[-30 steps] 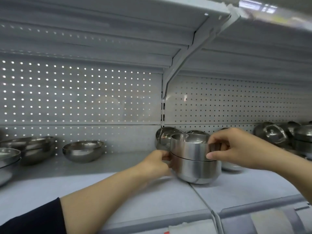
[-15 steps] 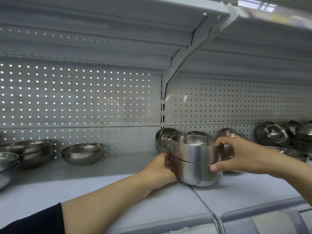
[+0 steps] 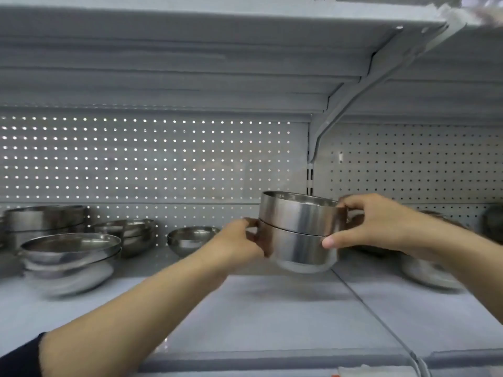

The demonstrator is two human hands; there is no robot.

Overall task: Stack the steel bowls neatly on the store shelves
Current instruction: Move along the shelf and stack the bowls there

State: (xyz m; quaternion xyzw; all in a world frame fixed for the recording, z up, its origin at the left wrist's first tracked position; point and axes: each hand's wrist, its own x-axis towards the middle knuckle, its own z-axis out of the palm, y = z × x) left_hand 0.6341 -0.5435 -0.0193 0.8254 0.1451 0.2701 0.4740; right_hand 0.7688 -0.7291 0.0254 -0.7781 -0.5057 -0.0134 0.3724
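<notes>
A dark sleeve (image 3: 19, 357) shows at the lower left, and the left forearm runs up from it toward the middle of the view. The grey shelf (image 3: 272, 317) lies beneath both arms, with a seam running diagonally across its right part. The left hand (image 3: 239, 244) holds the left side of a stack of two steel bowls (image 3: 298, 232), its fingers curled round the lower bowl's wall. The right hand (image 3: 381, 223) grips the stack from the right: its thumb lies against the joint between the two bowls and its fingers (image 3: 351, 204) hook over the upper bowl's rim. The upper bowl sits nested in the lower one, slightly tilted, and the stack appears raised just clear of the shelf, close to the seam, though blur makes contact hard to judge. To the left on the same shelf stands a wide shallow bowl stack (image 3: 70, 248), blurred at its base. Behind it are a deeper bowl stack (image 3: 45, 221), a medium bowl stack (image 3: 130, 235) and a single small bowl (image 3: 190, 238) near the back panel. To the right, partly hidden by the right forearm, lies another shallow bowl (image 3: 427, 273). The pegboard back panel (image 3: 149, 159) closes the rear, and a bracket (image 3: 353, 102) supports the upper shelf (image 3: 217, 31).
</notes>
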